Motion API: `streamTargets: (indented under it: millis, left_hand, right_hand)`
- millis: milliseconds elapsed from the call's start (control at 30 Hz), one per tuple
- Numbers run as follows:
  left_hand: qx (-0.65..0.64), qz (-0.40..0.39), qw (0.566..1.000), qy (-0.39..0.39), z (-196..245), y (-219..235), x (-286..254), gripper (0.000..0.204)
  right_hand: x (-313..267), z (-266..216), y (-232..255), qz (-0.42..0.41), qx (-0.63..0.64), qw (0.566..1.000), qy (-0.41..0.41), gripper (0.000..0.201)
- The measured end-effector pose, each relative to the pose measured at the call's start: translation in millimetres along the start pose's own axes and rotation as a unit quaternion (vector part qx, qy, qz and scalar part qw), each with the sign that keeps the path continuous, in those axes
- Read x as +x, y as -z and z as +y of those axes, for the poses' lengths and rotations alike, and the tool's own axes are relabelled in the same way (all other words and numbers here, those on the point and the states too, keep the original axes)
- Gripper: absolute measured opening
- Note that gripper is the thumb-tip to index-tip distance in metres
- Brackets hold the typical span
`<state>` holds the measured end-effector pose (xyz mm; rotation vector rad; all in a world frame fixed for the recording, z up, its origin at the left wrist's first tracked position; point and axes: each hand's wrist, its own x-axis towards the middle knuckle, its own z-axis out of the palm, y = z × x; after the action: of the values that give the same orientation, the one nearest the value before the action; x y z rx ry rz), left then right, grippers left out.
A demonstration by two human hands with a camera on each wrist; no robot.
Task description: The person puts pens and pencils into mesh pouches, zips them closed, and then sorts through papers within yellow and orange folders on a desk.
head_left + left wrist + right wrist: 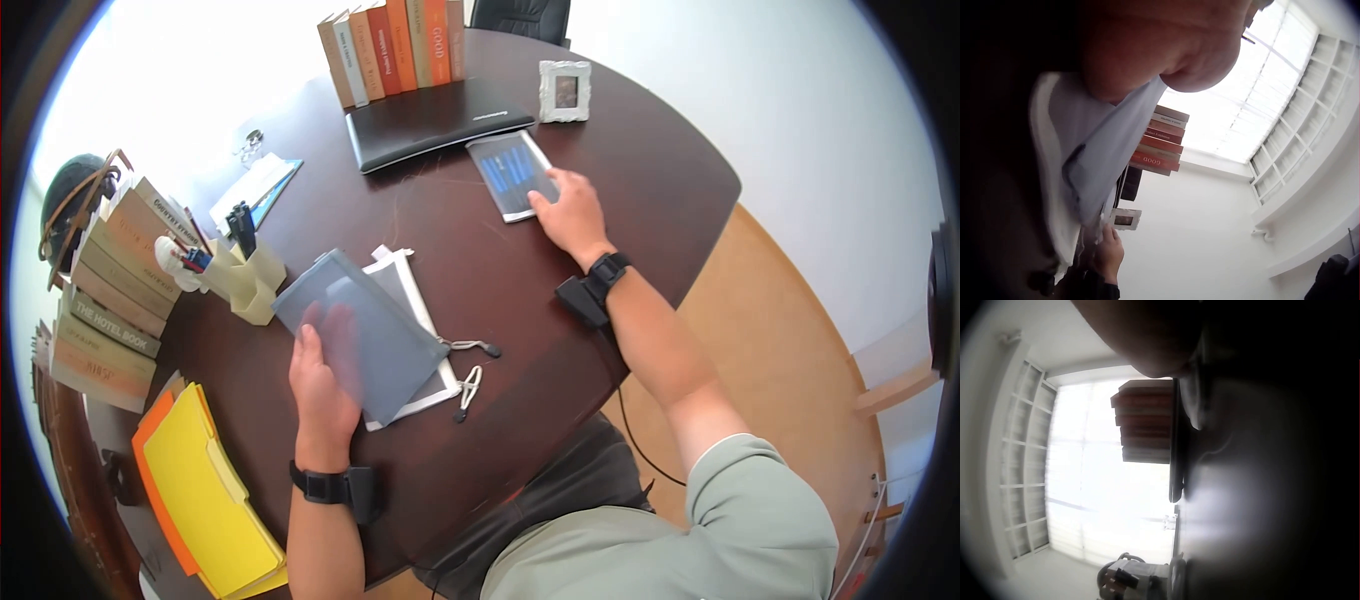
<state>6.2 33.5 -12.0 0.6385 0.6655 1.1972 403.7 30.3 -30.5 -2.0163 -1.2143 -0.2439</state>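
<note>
My left hand (325,390) holds a translucent grey pouch (375,330), thumb in front and fingers showing faintly through from behind. In the left wrist view the pale sheet of this pouch (1119,137) hangs below the hand. Partly covered by it, a white-edged zip pouch (408,285) lies on the table, with cord pulls (468,390) at its right. My right hand (578,215) grips the right edge of a clear zip pouch with blue sticks inside (508,170), thumb over its face. This pouch lies in front of the laptop (435,120).
Books (395,50) stand on the laptop, a white picture frame (565,92) to its right. On the left are a pen holder (248,280), stacked books (120,290) and yellow folders (205,490). Papers (255,190) lie behind the holder. A cable (640,450) hangs past the table edge.
</note>
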Motion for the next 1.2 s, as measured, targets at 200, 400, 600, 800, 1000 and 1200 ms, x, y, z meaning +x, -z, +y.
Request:
streamTargets:
  millis: [200,400,600,800,1000,1200]
  left_hand:
    - [0.005,0.009,1.000,-0.001,1.0,-7.8,-1.0,0.043]
    - [0.023,0.010,1.000,0.007,1.9,-9.7,-1.7,0.044]
    - [0.064,-0.016,0.997,0.030,4.7,-12.1,-3.1,0.047]
    - [0.086,-0.048,0.994,0.042,6.2,-9.8,-3.7,0.046]
    - [0.062,-0.032,0.997,0.037,4.9,-7.8,-1.8,0.046]
    - [0.066,-0.017,0.997,0.033,6.0,-12.5,-6.1,0.042]
  right_hand:
    - [-36.9,-60.3,27.7,-0.047,0.239,0.968,0.054,0.031]
    - [-85.7,-117.3,22.2,-0.250,0.283,0.925,0.033,0.053]
    - [-97.9,-141.9,15.3,-0.260,0.276,0.924,0.045,0.065]
    - [-97.8,-164.5,-12.2,-0.293,0.297,0.907,0.058,0.068]
    - [-93.6,-170.2,-18.6,-0.298,0.364,0.880,0.069,0.070]
    - [-93.4,-171.8,16.5,-0.324,0.366,0.871,0.047,0.074]
